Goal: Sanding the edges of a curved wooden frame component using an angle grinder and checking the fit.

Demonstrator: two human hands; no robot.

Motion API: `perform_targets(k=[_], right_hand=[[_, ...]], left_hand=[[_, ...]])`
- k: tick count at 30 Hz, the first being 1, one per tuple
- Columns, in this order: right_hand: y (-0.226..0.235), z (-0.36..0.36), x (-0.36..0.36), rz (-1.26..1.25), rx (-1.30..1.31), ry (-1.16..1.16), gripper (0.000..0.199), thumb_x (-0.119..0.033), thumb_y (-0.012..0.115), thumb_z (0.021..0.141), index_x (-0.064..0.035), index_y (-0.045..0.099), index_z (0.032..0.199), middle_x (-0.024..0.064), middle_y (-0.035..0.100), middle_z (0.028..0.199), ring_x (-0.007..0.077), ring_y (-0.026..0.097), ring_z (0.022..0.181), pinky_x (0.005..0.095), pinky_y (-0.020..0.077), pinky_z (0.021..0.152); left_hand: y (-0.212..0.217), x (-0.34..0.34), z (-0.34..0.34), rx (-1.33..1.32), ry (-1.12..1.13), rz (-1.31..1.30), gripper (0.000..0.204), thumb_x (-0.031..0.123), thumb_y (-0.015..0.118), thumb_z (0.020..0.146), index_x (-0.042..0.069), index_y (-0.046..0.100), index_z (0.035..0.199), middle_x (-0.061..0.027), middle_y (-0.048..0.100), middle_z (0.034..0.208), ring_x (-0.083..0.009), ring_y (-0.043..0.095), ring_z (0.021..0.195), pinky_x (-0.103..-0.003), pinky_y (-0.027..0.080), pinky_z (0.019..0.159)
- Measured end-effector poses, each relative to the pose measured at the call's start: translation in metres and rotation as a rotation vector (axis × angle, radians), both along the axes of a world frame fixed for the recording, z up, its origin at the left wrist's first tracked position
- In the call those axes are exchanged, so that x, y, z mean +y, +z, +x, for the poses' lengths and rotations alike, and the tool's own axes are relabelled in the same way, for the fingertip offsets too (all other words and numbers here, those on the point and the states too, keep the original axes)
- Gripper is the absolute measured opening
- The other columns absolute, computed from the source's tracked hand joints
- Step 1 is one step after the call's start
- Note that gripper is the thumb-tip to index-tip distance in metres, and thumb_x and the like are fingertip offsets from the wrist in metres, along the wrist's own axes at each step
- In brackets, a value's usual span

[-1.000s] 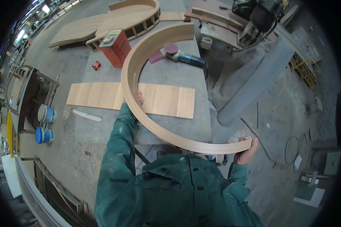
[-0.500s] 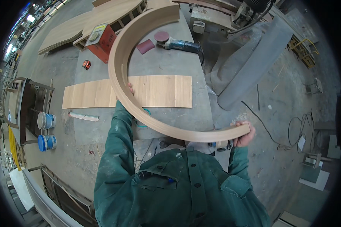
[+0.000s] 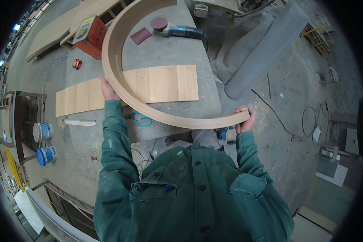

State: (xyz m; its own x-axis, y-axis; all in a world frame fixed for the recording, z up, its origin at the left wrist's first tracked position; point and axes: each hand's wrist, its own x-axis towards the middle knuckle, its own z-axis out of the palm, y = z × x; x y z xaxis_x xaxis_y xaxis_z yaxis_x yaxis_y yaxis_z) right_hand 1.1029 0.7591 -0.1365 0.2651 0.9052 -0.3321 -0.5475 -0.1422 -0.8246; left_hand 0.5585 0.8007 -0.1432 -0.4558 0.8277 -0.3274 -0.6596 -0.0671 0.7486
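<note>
Head view: the person in the green work jacket stood over the grey workbench (image 3: 165, 48) with a big curved wooden band (image 3: 127, 86) held up in both hands. The left hand (image 3: 108, 89) was clasped on the outer face of the curve, roughly halfway along its sweep, fingers wrapped against the wood. The right hand (image 3: 245, 119) was closed around the near end of the band, gripping it just at the squared-off tip. The band arced from that right-hand end, swung low across the front of the bench, rose past the left hand and ran on up toward the top edge of the picture, where its far end went out of view.

Under the arc, a flat pale wooden board (image 3: 129, 90) lay lengthwise on the bench, the band crossing over it. Farther back on the bench sat a blue power sander (image 3: 177, 29) with its round disc, and a dark red sanding sheet (image 3: 141, 35) just beside it. A red box (image 3: 90, 32) stood at the bench's far left corner, with a small orange tape measure (image 3: 77, 63) near it. Down on the floor to the left, two blue-and-white buckets (image 3: 43, 143) stood side by side. A long grey pipe (image 3: 266, 48) lay off to the right.
</note>
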Motion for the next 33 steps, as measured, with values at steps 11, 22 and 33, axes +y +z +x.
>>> perform_targets(k=[11,22,33], right_hand=[[-0.031,-0.008,0.000,-0.107,0.096,0.110,0.030,-0.027,0.051,0.094,-0.0020,0.058,0.079,0.0143,0.062,0.080,0.0287,0.060,0.084,0.0403,0.0464,0.089],[-0.015,-0.016,0.198,0.191,-0.635,0.717,0.036,-0.021,0.058,0.098,0.0017,0.063,0.126,0.0108,0.068,0.111,0.0211,0.063,0.105,0.0324,0.0468,0.096],[-0.072,-0.236,0.411,0.643,-1.764,1.070,0.053,-0.024,0.061,0.087,0.0003,0.050,0.133,0.0239,0.057,0.130,0.0374,0.057,0.119,0.0464,0.0465,0.102]], left_hand=[[0.029,-0.016,0.031,0.560,0.116,-0.203,0.077,0.046,0.055,0.099,-0.002,0.028,0.152,-0.0189,0.025,0.159,-0.0331,0.028,0.145,-0.042,0.022,0.119],[0.075,-0.093,0.280,1.745,-0.595,-0.050,0.035,0.030,0.076,0.079,0.013,0.070,0.108,-0.0050,0.070,0.101,-0.0253,0.065,0.098,-0.050,0.040,0.105],[0.062,-0.065,0.306,1.768,-0.671,-0.415,0.022,0.025,0.069,0.077,0.016,0.074,0.098,0.0002,0.065,0.080,-0.0197,0.062,0.081,-0.039,0.047,0.093]])
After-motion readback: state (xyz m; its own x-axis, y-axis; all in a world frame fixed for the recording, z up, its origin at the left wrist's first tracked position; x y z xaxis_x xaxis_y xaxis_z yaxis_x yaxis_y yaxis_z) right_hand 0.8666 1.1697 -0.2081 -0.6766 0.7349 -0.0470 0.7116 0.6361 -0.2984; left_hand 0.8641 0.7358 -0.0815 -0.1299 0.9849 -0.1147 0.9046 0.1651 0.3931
